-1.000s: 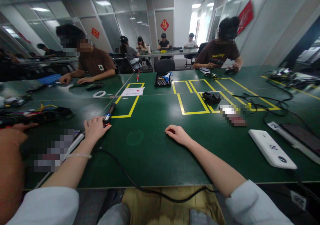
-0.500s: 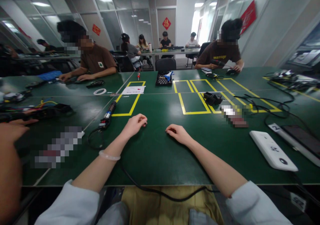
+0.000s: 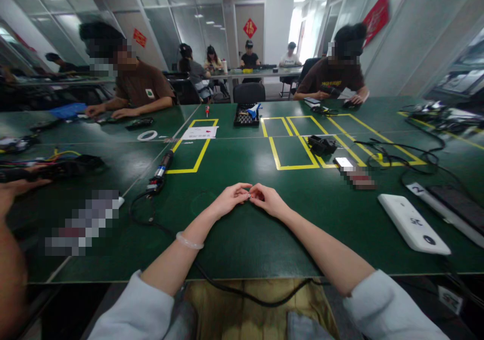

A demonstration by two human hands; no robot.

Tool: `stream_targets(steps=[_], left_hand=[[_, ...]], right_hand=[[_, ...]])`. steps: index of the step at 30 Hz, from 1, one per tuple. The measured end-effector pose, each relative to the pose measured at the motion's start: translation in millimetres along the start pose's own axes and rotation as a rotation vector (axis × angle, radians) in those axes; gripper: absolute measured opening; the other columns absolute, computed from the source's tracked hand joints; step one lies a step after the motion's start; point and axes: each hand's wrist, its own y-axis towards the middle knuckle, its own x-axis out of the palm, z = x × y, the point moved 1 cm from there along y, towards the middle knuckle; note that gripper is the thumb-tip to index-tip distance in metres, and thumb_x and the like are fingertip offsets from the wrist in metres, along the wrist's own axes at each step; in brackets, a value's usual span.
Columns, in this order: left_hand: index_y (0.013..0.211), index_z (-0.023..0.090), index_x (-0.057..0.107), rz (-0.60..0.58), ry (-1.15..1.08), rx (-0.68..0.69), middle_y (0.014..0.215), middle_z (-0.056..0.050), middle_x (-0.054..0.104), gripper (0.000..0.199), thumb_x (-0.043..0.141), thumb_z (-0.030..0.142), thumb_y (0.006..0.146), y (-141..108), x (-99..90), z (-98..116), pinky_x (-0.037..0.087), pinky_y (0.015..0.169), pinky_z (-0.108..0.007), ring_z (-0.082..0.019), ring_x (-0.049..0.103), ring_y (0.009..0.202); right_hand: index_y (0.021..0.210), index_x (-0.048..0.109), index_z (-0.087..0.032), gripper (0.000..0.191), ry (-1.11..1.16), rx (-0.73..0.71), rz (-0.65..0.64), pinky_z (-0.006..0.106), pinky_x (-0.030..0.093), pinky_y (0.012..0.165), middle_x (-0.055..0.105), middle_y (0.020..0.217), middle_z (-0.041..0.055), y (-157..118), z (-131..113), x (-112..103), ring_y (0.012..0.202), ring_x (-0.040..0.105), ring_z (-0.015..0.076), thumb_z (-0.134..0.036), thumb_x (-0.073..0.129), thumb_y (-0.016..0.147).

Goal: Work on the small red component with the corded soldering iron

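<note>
My left hand and my right hand meet fingertip to fingertip just above the green table. A small shiny metallic piece shows between the pinched fingers of both hands; its kind is too small to make out. Both hands are closed, and their fingers hide most of what they hold. To the left of my left hand lies a cylindrical black and silver power tool with a black cable.
Beyond my hands are yellow tape outlines, a black tray of small parts and a black block-shaped part. A white power bank lies at right. A neighbour's arm reaches in at left; co-workers sit opposite.
My left hand has moved right, bringing its fingertips against those of my right hand. My right hand has stayed nearly in place. The camera view has shifted slightly.
</note>
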Motion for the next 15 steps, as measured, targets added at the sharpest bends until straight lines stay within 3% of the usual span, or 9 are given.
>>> stream_targets(steps=[3,6,11,15], left_hand=[[0.110,0.013,0.060,0.034,0.009,0.058,0.106,-0.009,0.064,0.040,0.070,0.033,0.076,-0.4,-0.3,0.2,0.047,0.078,-0.029,-0.014,0.060,0.083],[0.098,0.013,0.059,0.056,0.024,0.086,0.098,-0.006,0.064,0.030,0.071,0.029,0.075,-0.9,0.4,0.8,0.047,0.079,-0.029,-0.014,0.061,0.084],[0.097,0.014,0.058,0.074,0.041,0.082,0.095,-0.006,0.064,0.028,0.068,0.031,0.078,-0.8,0.4,-0.5,0.048,0.081,-0.030,-0.016,0.062,0.086],[0.103,0.014,0.057,0.078,0.101,0.115,0.095,-0.006,0.064,0.030,0.065,0.034,0.082,-1.7,0.4,-0.9,0.049,0.080,-0.029,-0.016,0.062,0.086]], right_hand=[[0.094,0.058,-0.018,0.012,-0.015,0.011,0.010,0.023,0.041,0.062,0.058,0.075,-0.0018,0.1,2.7,-0.4,0.064,0.052,0.0109,-0.021,0.061,0.083],[0.094,0.059,-0.017,0.012,-0.022,0.008,0.014,0.023,0.041,0.062,0.059,0.078,-0.0013,0.1,5.7,-0.9,0.064,0.052,0.0107,-0.020,0.062,0.083],[0.097,0.060,-0.017,0.018,-0.033,0.007,0.051,0.023,0.042,0.064,0.059,0.081,-0.0004,0.2,4.2,-2.1,0.066,0.052,0.0106,-0.020,0.065,0.080],[0.092,0.062,-0.017,0.012,0.022,0.029,0.046,0.023,0.042,0.063,0.060,0.077,-0.0010,0.3,2.1,-3.8,0.064,0.051,0.0104,-0.026,0.062,0.084]])
